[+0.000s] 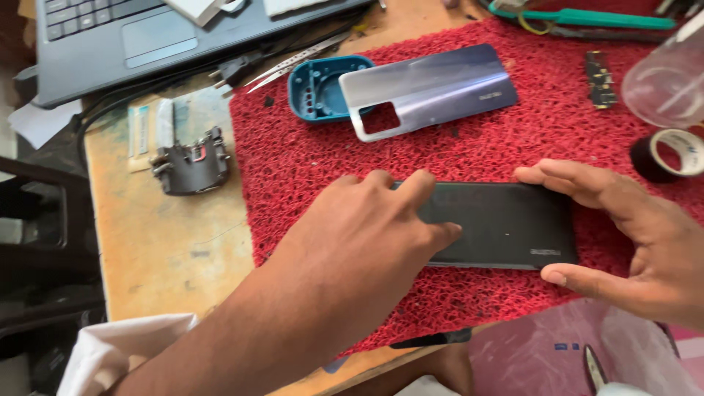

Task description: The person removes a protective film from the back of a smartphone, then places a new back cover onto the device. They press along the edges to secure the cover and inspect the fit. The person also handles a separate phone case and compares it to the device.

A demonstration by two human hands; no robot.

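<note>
Dark phone [506,224]: flat, rectangular slab lying back-up on the red looped mat [293,169] at centre of the bench [169,249]. Surface is matt black-grey, with no cracks visible; a small pale marking sits near its right lower corner. The left part is covered by the left hand [359,227].

Left hand: palm down, fingers spread and laid flat on the phone, pressing rather than gripping. Right hand [631,235]: half open, index finger along the far right corner, thumb at the near right corner, pinching the phone's right end between them.

Adjacent on the mat: 1 silver-violet back cover [433,84] with camera cut-out, overlapping a teal case [315,88]. A tape roll [671,154] lies at right.
</note>
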